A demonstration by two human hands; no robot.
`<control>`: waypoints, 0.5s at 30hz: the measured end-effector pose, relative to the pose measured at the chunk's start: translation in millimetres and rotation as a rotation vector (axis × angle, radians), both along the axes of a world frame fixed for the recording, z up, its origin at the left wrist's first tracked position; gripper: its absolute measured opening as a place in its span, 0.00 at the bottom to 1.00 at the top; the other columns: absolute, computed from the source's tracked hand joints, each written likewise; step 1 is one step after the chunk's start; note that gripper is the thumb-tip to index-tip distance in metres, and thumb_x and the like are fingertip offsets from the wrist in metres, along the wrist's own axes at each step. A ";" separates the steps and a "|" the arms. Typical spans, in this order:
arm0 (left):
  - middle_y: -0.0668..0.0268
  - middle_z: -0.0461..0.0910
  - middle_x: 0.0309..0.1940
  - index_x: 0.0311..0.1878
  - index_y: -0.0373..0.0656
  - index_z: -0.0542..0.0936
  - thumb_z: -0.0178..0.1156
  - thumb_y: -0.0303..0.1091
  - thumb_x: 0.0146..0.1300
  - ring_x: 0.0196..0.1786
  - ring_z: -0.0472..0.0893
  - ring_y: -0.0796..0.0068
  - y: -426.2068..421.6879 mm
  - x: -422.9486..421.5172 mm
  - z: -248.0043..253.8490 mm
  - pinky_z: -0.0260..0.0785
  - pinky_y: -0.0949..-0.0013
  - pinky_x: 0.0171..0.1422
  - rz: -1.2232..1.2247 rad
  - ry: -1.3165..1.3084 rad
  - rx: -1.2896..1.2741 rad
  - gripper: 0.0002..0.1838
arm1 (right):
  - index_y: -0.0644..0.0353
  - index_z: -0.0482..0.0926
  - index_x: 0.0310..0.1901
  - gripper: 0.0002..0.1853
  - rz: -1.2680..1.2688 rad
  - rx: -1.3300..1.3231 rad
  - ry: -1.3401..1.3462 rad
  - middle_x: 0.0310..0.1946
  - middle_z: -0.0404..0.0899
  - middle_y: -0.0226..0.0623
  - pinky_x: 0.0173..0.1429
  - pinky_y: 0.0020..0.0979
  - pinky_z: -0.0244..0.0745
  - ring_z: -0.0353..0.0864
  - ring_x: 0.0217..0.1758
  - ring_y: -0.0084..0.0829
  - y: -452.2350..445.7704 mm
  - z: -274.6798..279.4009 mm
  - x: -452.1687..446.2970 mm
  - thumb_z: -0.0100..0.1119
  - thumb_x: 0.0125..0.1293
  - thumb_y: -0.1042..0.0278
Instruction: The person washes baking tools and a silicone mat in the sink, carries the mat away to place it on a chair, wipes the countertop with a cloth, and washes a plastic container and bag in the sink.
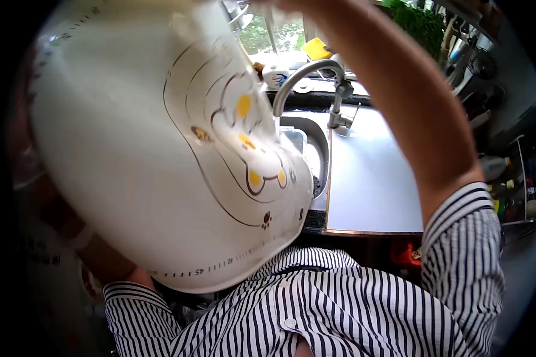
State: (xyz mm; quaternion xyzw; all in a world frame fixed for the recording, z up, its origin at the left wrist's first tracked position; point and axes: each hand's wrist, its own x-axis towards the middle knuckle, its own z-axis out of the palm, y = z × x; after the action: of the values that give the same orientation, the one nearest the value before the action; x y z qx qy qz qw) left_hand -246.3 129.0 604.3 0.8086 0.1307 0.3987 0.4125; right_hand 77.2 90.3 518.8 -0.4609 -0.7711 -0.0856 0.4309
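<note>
A large white flexible mat [119,149] is held up, bowed, across the left half of the view. It bears a cartoon bear, yellow patches, curved lines and ruler marks. From the right, my right forearm reaches up to the mat's top; my right hand [289,5] is blurred and mostly cut off by the upper frame edge. My left forearm runs up behind the mat's lower left side, and the fingers of my left hand cannot be made out. The curved grey faucet [307,68] has its spout end beside the mat's right edge, above the sink [320,143].
A white board [369,178] lies right of the sink. Partly behind the mat, a clear container [294,138] sits in the sink. A yellow sponge [316,49] and a white bottle [275,76] are by the window. Utensils hang at the upper right; bottles stand at far right.
</note>
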 end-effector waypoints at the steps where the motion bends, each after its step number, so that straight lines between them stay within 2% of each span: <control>1: 0.60 0.81 0.48 0.58 0.38 0.75 0.46 0.51 0.75 0.47 0.82 0.74 -0.8 12.7 -6.0 0.77 0.71 0.54 -0.104 0.003 -0.098 0.25 | 0.59 0.78 0.56 0.23 0.099 -0.087 0.098 0.55 0.78 0.42 0.62 0.34 0.74 0.80 0.56 0.34 -24.6 -19.2 -13.3 0.61 0.66 0.54; 4: 0.58 0.81 0.49 0.58 0.38 0.74 0.45 0.52 0.75 0.49 0.82 0.73 -12.8 51.1 -33.6 0.77 0.70 0.55 -0.459 0.024 -0.472 0.26 | 0.60 0.77 0.58 0.24 0.284 -0.531 0.409 0.57 0.78 0.43 0.63 0.34 0.74 0.80 0.57 0.34 -90.3 -105.9 -32.9 0.60 0.67 0.53; 6: 0.58 0.81 0.50 0.59 0.38 0.74 0.43 0.53 0.76 0.50 0.82 0.72 -7.8 65.0 -46.7 0.78 0.69 0.56 -0.567 0.039 -0.683 0.27 | 0.60 0.76 0.61 0.26 0.207 -0.938 0.567 0.57 0.79 0.44 0.64 0.32 0.73 0.79 0.58 0.35 -133.8 -190.6 -35.8 0.58 0.68 0.51; 7: 0.57 0.81 0.51 0.60 0.37 0.73 0.44 0.54 0.75 0.50 0.82 0.70 4.6 64.0 -46.9 0.78 0.66 0.57 -0.424 0.066 -0.673 0.28 | 0.60 0.76 0.62 0.28 0.175 -0.993 0.720 0.56 0.79 0.44 0.64 0.32 0.73 0.79 0.57 0.35 -162.4 -230.3 -35.0 0.55 0.69 0.47; 9: 0.55 0.78 0.56 0.63 0.35 0.71 0.49 0.53 0.73 0.53 0.81 0.69 8.7 70.6 -52.1 0.77 0.62 0.59 -0.349 0.131 -0.742 0.29 | 0.59 0.75 0.62 0.32 -0.009 -1.287 0.790 0.55 0.79 0.42 0.66 0.34 0.69 0.77 0.58 0.34 -201.8 -321.8 -30.1 0.46 0.70 0.39; 10: 0.54 0.76 0.58 0.64 0.35 0.70 0.51 0.53 0.73 0.55 0.80 0.68 1.7 80.1 -52.8 0.76 0.60 0.61 -0.312 0.162 -0.778 0.30 | 0.62 0.80 0.54 0.41 -0.036 -1.155 0.877 0.46 0.82 0.52 0.61 0.35 0.70 0.80 0.48 0.42 -218.5 -384.8 -41.2 0.35 0.68 0.29; 11: 0.53 0.74 0.61 0.66 0.34 0.68 0.52 0.49 0.73 0.59 0.78 0.69 -39.4 80.9 -43.1 0.75 0.62 0.62 -0.113 0.118 -0.281 0.29 | 0.63 0.78 0.57 0.43 -0.059 -1.209 0.967 0.52 0.79 0.53 0.65 0.36 0.67 0.77 0.55 0.43 -242.0 -431.4 -51.1 0.34 0.68 0.26; 13: 0.52 0.71 0.63 0.68 0.34 0.66 0.53 0.44 0.73 0.63 0.75 0.69 -58.2 95.8 -46.2 0.74 0.63 0.64 0.037 0.056 0.195 0.29 | 0.66 0.69 0.65 0.41 -0.253 -1.431 1.621 0.64 0.69 0.54 0.70 0.37 0.61 0.65 0.69 0.41 -261.2 -366.2 -59.0 0.38 0.71 0.31; 14: 0.54 0.71 0.64 0.70 0.36 0.62 0.52 0.41 0.73 0.62 0.76 0.71 -57.0 95.9 -40.7 0.76 0.66 0.60 -0.059 0.135 0.208 0.28 | 0.67 0.66 0.67 0.40 -0.406 -1.409 1.775 0.67 0.65 0.54 0.73 0.36 0.59 0.61 0.72 0.41 -260.0 -376.7 -61.3 0.39 0.72 0.34; 15: 0.56 0.70 0.64 0.72 0.39 0.58 0.50 0.37 0.74 0.61 0.76 0.72 -50.3 95.6 -30.4 0.79 0.70 0.56 -0.161 0.213 0.219 0.28 | 0.59 0.54 0.72 0.48 -0.242 -1.323 1.720 0.73 0.52 0.50 0.73 0.50 0.50 0.50 0.76 0.45 -258.1 -384.1 -62.9 0.39 0.64 0.24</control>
State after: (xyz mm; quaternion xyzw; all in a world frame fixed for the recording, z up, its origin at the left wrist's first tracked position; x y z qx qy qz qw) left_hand -150.7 78.7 573.9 0.8942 0.0645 0.2883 0.3364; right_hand 14.3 -167.8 134.7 -0.5800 -0.0548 0.6549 0.4814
